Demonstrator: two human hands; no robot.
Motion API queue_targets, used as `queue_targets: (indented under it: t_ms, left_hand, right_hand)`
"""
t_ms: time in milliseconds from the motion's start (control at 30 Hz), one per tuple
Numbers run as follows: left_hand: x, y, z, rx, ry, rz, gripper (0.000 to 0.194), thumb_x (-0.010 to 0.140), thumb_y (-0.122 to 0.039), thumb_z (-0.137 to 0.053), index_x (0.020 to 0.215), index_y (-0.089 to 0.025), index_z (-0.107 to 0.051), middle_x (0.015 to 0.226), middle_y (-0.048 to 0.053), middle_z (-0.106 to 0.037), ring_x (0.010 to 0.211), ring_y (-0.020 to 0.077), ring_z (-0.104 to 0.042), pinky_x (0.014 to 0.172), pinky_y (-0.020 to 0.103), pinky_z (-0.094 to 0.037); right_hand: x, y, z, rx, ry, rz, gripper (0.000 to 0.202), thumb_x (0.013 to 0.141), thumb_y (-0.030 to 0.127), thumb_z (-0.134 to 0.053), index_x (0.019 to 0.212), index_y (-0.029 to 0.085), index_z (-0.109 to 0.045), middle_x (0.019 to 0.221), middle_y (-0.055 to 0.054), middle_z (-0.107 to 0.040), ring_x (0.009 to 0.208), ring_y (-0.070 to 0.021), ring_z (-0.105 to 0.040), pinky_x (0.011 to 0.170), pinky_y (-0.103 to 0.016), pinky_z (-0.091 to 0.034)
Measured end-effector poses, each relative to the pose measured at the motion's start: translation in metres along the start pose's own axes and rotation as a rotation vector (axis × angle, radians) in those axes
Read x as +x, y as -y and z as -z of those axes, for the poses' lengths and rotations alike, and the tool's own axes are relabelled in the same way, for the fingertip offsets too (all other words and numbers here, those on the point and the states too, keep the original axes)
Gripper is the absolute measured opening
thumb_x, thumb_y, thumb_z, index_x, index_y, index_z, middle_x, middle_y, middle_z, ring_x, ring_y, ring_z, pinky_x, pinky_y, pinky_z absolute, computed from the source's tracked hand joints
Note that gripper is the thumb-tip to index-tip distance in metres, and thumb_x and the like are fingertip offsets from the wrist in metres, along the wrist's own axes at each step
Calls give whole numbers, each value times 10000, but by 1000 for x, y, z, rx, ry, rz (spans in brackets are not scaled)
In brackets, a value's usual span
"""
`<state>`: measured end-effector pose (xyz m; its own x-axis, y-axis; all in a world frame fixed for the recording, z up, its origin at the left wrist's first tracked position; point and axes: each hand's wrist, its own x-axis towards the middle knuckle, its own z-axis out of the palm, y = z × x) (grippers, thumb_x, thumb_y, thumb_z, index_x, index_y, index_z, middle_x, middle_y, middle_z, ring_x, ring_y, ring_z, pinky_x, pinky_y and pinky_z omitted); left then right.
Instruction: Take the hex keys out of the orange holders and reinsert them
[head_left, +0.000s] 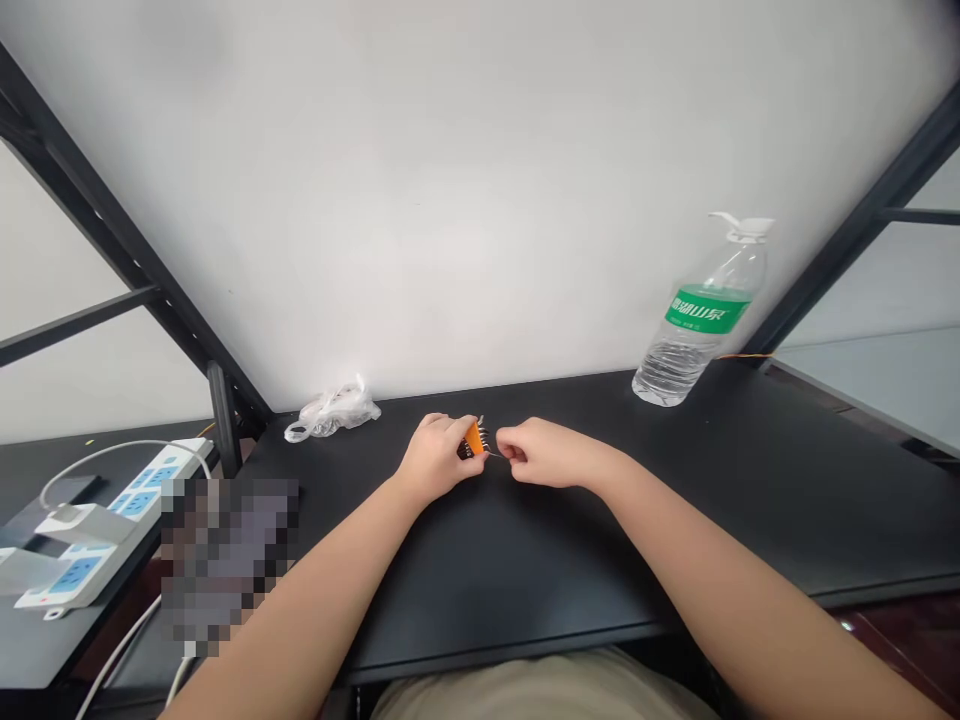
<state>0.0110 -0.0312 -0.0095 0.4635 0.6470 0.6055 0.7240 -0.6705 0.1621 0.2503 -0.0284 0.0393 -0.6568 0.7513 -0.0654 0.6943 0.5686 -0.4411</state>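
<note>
My left hand [439, 457] grips a small orange piece [474, 438] with a row of thin dark prongs or pins along its edge; its exact kind is too small to make out. The fingers wrap around it and cover part of it. Just to the right, my right hand [541, 452] is closed in a pinch, its fingertips turned toward the orange piece. A thin pale line [496, 455] shows in the narrow gap between the two hands. Whatever the right fingers pinch is hidden. Both hands are above the black tabletop [510, 570].
A crumpled clear plastic bag [334, 410] lies at the back left. Toward the back right stands a large water bottle [697, 320] with a green label. On the left are a white power strip [127, 510] with cables and a pixelated dark flat object [240, 560].
</note>
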Motion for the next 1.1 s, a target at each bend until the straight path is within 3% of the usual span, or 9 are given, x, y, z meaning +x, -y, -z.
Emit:
queue_targets:
  t_ms: [300,700,1100]
  left_hand:
    - [-3,-2,-2,-13,-60,50,505,820,-390,-750,1282,-228,-627,912,46,-726,861,232,-691,816,378,-578]
    - [-2,-3,-3,30,-39,-25,462,865,-439,-695,1259,-205,-632,831,39,-699,762,211,-659,797,364,-556]
    - [-5,-1,-6,34,-57,21,500,848,-465,-709,1271,-211,-635,816,37,-691,761,213,-655,760,343,-539]
  right_hand:
    - [-3,0,12,97,-92,114,77,771,142,-554,769,219,-558,681,38,-573,577,-125,-445,578,-267,-293]
    - [-6,5,12,27,-138,174,149,862,166,-546,721,204,-576,726,2,-620,632,-144,-494,620,-284,-316]
    - [-15,7,22,85,-132,142,107,843,177,-545,754,216,-590,730,5,-618,644,-154,-505,628,-287,-347]
